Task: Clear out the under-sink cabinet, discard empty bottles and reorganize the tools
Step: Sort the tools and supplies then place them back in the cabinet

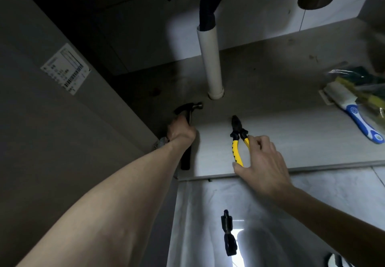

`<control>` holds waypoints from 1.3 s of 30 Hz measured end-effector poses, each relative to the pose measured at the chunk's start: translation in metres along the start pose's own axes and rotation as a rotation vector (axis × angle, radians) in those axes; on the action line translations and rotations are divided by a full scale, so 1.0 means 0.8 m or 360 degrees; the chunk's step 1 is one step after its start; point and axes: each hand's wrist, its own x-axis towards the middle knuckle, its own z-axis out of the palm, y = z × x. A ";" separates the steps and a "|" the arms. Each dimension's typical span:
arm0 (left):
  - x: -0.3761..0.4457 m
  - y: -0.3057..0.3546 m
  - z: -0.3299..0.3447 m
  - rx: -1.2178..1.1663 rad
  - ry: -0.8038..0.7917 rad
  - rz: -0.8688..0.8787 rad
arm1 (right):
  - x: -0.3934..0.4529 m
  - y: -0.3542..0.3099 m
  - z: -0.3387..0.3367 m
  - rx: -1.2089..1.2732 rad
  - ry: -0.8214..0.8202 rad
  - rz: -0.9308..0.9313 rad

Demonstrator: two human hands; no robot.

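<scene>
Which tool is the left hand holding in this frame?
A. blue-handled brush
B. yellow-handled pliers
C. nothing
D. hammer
D: the left hand grips the hammer just below its head, at the cabinet's left side, while the pliers are at the right hand.

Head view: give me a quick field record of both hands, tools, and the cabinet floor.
left hand: grips the hammer by the upper handle, head toward the back
right hand: fingers pinch the yellow-handled pliers, nose toward the back
cabinet floor: both tools are low over or on it, contact unclear
drain pipe: white, upright, behind the tools
brush: blue and white handle, lies at far right
sponges: packaged, behind the brush
</scene>
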 end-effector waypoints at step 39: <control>-0.396 -0.093 0.110 -0.0607 -0.0346 -0.0343 | 0.000 -0.061 0.007 0.0541 -0.0098 -0.0165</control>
